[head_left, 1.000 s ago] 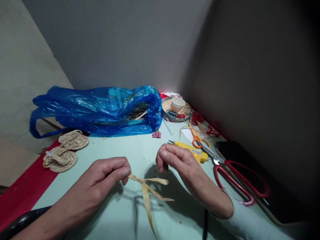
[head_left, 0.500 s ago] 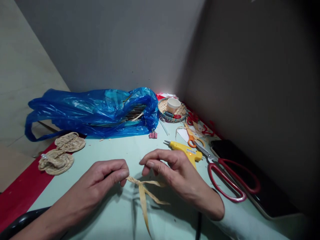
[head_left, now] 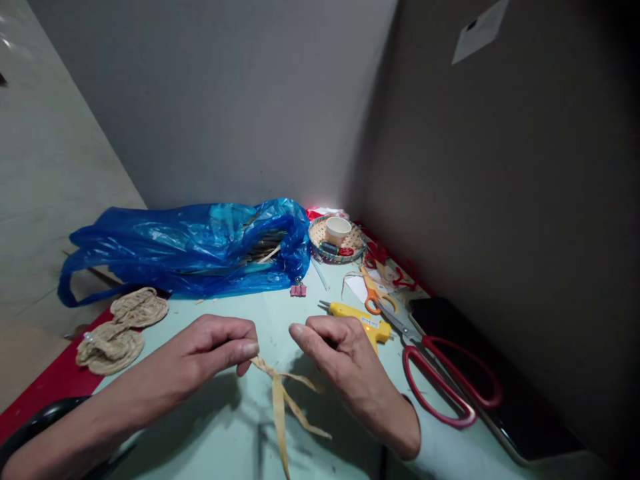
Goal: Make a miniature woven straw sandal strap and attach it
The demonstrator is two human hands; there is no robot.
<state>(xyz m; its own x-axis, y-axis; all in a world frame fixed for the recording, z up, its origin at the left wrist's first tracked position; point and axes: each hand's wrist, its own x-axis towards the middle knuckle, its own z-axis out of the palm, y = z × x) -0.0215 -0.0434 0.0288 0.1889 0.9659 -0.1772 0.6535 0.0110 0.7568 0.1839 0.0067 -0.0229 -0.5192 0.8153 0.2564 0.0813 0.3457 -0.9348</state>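
A short braid of flat, straw-coloured raffia-like strips (head_left: 263, 365) is pinched between the thumb and curled fingers of my left hand (head_left: 213, 350). Its loose strips hang down and to the right from the braided end. To the right of the braid, apart from it, my right hand (head_left: 345, 357) is in the air with its fingers curled in and its thumb stretched toward the left hand. Nothing shows in its grip. Behind the right hand lies a yellow glue gun (head_left: 353, 313), its tip pointing left and its grip partly hidden.
Large red-handled scissors (head_left: 440, 383) rest partly over a black phone-like slab (head_left: 530, 407) on the right. Orange scissors (head_left: 373, 293) lie behind. A blue plastic bag (head_left: 185, 247), a woven basket (head_left: 356, 243), a pink binder clip (head_left: 299, 289) and coiled straw pieces (head_left: 110, 347) surround the work area.
The camera view has tilted up slightly, shifting the table lower. My right hand's fingers have curled in further from a looser pose. My left hand keeps its pinch on the braid.
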